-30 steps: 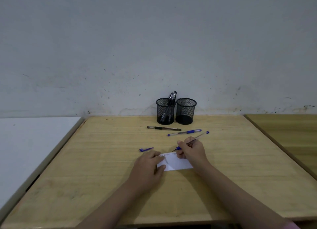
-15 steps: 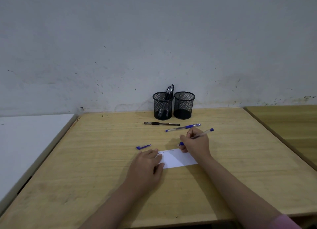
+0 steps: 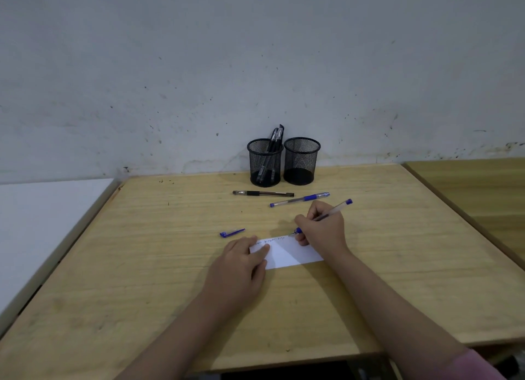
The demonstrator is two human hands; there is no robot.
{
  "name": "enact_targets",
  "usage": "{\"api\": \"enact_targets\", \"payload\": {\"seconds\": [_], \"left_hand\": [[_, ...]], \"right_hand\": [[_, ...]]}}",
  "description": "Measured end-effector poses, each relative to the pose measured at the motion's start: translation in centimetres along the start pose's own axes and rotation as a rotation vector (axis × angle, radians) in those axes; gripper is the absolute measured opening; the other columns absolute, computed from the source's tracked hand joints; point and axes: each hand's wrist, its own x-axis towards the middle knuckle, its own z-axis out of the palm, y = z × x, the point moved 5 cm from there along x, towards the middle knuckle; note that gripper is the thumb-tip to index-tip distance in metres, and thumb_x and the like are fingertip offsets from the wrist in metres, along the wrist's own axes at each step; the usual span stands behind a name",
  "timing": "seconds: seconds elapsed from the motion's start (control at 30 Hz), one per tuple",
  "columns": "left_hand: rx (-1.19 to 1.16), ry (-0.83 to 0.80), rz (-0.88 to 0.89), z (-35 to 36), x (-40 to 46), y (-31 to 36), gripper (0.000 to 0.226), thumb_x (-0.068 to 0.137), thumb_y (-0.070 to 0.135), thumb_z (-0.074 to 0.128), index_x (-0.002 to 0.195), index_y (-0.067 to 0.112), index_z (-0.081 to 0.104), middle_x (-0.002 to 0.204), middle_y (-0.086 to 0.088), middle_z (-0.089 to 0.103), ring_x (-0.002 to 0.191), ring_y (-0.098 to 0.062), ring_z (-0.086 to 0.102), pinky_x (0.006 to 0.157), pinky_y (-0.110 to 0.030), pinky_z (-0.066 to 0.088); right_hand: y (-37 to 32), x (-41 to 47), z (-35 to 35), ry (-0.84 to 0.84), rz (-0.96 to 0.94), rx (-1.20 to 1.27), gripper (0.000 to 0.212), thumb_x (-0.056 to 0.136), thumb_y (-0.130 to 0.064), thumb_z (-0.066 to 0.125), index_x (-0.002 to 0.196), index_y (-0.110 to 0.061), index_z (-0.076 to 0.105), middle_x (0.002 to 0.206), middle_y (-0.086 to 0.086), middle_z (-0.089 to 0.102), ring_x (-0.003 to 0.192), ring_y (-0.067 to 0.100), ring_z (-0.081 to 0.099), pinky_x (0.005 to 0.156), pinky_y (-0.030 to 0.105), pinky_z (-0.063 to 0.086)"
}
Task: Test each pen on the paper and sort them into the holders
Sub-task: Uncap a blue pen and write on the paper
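Sliding rightward since 1 second ago, the right hand (image 3: 322, 232), fingers pinched around the blue pen (image 3: 326, 216), reaches the paper's (image 3: 287, 253) far right corner while the left hand (image 3: 241, 268) lies flat and holds nothing, so this test looks nearly done.

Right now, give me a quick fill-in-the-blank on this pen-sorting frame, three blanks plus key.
1. The right hand writes on the paper with a ____ pen.
2. The left hand presses flat on the ____.
3. The pens already sorted stand in the ____ holder; the other holder looks empty.

Missing: blue; paper; left
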Motion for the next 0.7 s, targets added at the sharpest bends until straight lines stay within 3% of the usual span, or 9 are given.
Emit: {"api": "enact_targets", "payload": {"seconds": [0.13, 0.23, 0.3, 0.37, 0.43, 0.57, 0.7], "left_hand": [[-0.002, -0.019, -0.003, 0.2, -0.1, 0.0, 0.040, 0.086, 0.033, 0.039, 0.119, 0.023, 0.059, 0.131, -0.008, 0.056, 0.122, -0.025, 0.049, 0.089, -0.036, 0.047], [-0.020, -0.058, -0.023, 0.5, -0.1, 0.1, 0.038, 0.092, 0.027, 0.042, 0.129, 0.026, 0.049, 0.146, -0.001, 0.038, 0.137, -0.018, 0.029, 0.102, -0.031, 0.036], [-0.022, -0.118, -0.038, 0.8, 0.0, 0.1, 0.044, 0.092, 0.034, 0.030, 0.133, 0.027, 0.043, 0.150, 0.001, 0.029, 0.141, -0.013, 0.019, 0.106, -0.028, 0.030], [-0.022, -0.151, -0.029, 0.9, 0.0, 0.1, 0.065, 0.080, 0.046, 0.010, 0.135, 0.026, 0.040, 0.151, -0.001, 0.026, 0.142, -0.013, 0.016, 0.110, -0.027, 0.019], [-0.015, -0.169, -0.028, 1.1, 0.0, -0.1, 0.078, 0.072, 0.049, 0.002, 0.136, 0.026, 0.038, 0.152, -0.002, 0.024, 0.142, -0.014, 0.015, 0.111, -0.027, 0.011], [-0.031, -0.182, -0.050, 1.1, 0.1, 0.0, 0.060, 0.082, 0.039, 0.017, 0.136, 0.026, 0.037, 0.152, -0.001, 0.022, 0.142, -0.013, 0.013, 0.114, -0.030, 0.012], [-0.047, -0.195, -0.059, 1.0, 0.0, 0.0, 0.058, 0.082, 0.036, 0.021, 0.136, 0.025, 0.037, 0.152, -0.001, 0.022, 0.142, -0.013, 0.012, 0.114, -0.033, 0.013]], "right_hand": [[0.1, 0.0, 0.1, 0.005, -0.007, -0.010, 0.028, 0.077, 0.006, 0.062, 0.060, -0.007, 0.044, 0.051, 0.017, 0.055, 0.039, 0.018, 0.060, 0.039, 0.028, 0.051], [0.2, 0.1, 0.2, -0.008, -0.006, -0.016, 0.030, 0.076, 0.006, 0.062, 0.058, -0.008, 0.042, 0.050, 0.016, 0.054, 0.039, 0.020, 0.060, 0.040, 0.028, 0.050], [0.2, 0.2, 0.3, -0.022, -0.003, -0.020, 0.032, 0.075, 0.006, 0.061, 0.056, -0.009, 0.040, 0.048, 0.015, 0.053, 0.038, 0.020, 0.060, 0.039, 0.027, 0.048], [0.2, 0.2, 0.3, -0.022, 0.000, -0.013, 0.030, 0.075, 0.007, 0.061, 0.057, -0.008, 0.040, 0.048, 0.015, 0.052, 0.037, 0.020, 0.059, 0.038, 0.026, 0.048], [0.2, 0.3, 0.3, -0.014, -0.001, -0.004, 0.029, 0.074, 0.008, 0.060, 0.059, -0.006, 0.041, 0.049, 0.014, 0.051, 0.037, 0.019, 0.058, 0.038, 0.027, 0.048], [0.3, 0.2, 0.1, -0.002, 0.006, 0.000, 0.028, 0.075, 0.008, 0.061, 0.060, -0.006, 0.041, 0.050, 0.015, 0.052, 0.036, 0.019, 0.057, 0.038, 0.028, 0.048], [0.3, 0.3, 0.2, 0.016, 0.006, -0.025, 0.031, 0.075, 0.007, 0.062, 0.058, -0.008, 0.041, 0.050, 0.015, 0.052, 0.036, 0.018, 0.057, 0.038, 0.026, 0.048]]}}
